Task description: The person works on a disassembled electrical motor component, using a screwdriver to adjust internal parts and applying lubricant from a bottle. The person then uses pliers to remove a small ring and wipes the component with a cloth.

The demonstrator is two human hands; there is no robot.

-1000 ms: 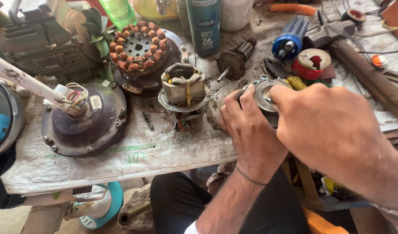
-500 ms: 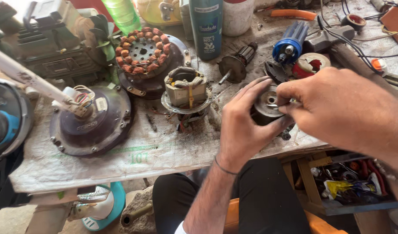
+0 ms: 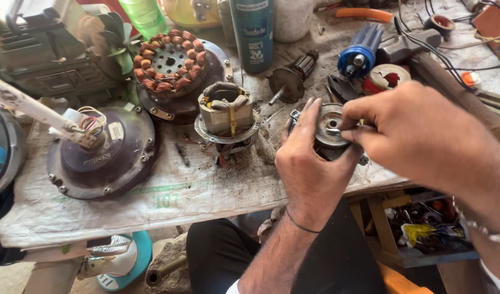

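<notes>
bench (image 3: 152,204): opened fan motor, copper-wound stator, small stator core laid out | left hand (image 3: 310,163): cupped around round metal motor cover (image 3: 329,126), at bench edge | right hand (image 3: 418,136): fingertips pinched at cover's hub, seemingly mid-fitting, unfinished

- Bright, even daylight falls from above, washing out the pale tabletop (image 3: 206,190) at the upper right
- Shadows stay soft and short beneath the right hand (image 3: 424,136)
- The centre is sharp; the hand nearest the lens is slightly soft
- Edges show mild wide-angle stretching
</notes>
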